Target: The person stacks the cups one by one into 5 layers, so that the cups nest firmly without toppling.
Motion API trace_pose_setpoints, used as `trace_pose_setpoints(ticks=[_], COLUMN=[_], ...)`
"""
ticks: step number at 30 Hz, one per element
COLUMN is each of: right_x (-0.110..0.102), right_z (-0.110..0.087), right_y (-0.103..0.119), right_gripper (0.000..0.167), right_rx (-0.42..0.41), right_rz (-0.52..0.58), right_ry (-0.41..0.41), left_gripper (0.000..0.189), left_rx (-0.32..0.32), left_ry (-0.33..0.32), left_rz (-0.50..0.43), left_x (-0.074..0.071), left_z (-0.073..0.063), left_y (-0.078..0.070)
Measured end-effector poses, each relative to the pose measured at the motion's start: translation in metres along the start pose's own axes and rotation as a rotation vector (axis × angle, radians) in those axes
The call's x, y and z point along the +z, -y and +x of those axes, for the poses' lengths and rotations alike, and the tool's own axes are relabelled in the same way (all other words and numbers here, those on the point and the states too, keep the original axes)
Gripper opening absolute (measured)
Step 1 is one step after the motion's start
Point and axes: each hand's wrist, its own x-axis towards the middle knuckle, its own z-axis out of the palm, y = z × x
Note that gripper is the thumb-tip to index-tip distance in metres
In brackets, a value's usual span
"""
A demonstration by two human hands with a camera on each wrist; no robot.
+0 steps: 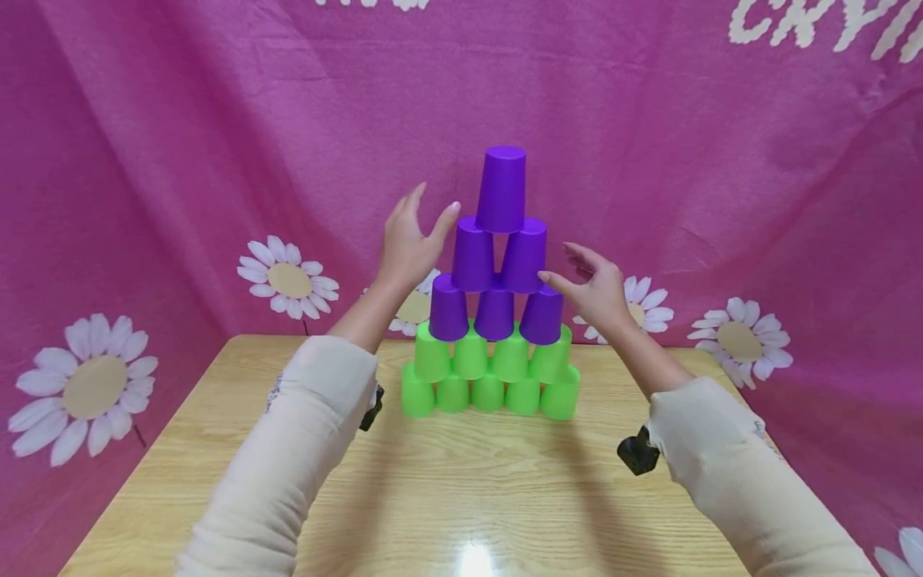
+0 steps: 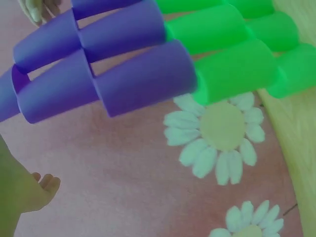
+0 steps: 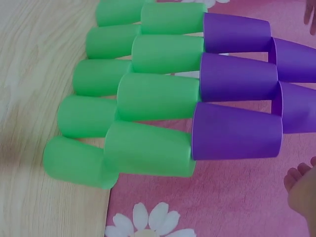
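A pyramid of upside-down plastic cups stands in the head view. Its two lower rows are green cups point(image 1: 487, 393); above them come three purple cups point(image 1: 494, 314), then two more, then a single top purple cup point(image 1: 502, 191). To the left of the upper rows is my left hand point(image 1: 411, 244), thumb and fingers spread, holding nothing. On the other side my right hand point(image 1: 597, 292) holds nothing, its thumb tip by the right cup of the two-cup row; whether it touches I cannot tell. Both wrist views show the stack sideways, with the left hand point(image 2: 37, 195) and right hand point(image 3: 302, 192) beside it.
The pyramid stands on a wooden table point(image 1: 461, 481) near its back edge. Behind hangs a pink cloth point(image 1: 324, 144) with white daisies and some lettering. Black wrist devices point(image 1: 638, 451) hang at both sleeves.
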Motion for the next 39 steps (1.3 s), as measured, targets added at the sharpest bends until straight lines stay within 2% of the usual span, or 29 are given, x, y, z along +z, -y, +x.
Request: trace_pose_setpoints(ticks=[6, 12, 21, 24, 27, 33, 39], right_x=[-0.009, -0.017, -0.026, -0.029, -0.033, -0.039, -0.039], right_z=[-0.003, -0.007, -0.014, -0.018, -0.022, -0.031, -0.039], right_y=[-0.006, -0.014, -0.027, -0.031, -0.035, -0.045, -0.061], right_gripper=[0.058, 0.053, 0.049, 0.050, 0.053, 0.063, 0.070], right_rx=[-0.026, -0.061, -0.082, -0.089, -0.074, -0.040, -0.110], right_rz=[-0.010, -0.023, -0.062, -0.090, -0.115, -0.175, -0.287], right_ry=[-0.057, -0.157, -0.208, -0.200, -0.171, -0.067, -0.006], left_gripper=[0.064, 0.063, 0.065, 0.067, 0.069, 0.072, 0.074], left_rx=[-0.008, 0.008, -0.023, -0.026, -0.035, -0.025, -0.004], left_ry=[0.028, 0.012, 0.025, 0.035, 0.078, 0.150, 0.147], left_rz=[0.032, 0.048, 0.080, 0.110, 0.151, 0.198, 0.238], left_x=[-0.009, -0.015, -0.026, -0.030, -0.033, -0.036, -0.033], left_z=[-0.011, -0.020, -0.031, -0.035, -0.039, -0.053, -0.068], left_y=[0.017, 0.033, 0.059, 0.067, 0.074, 0.092, 0.106])
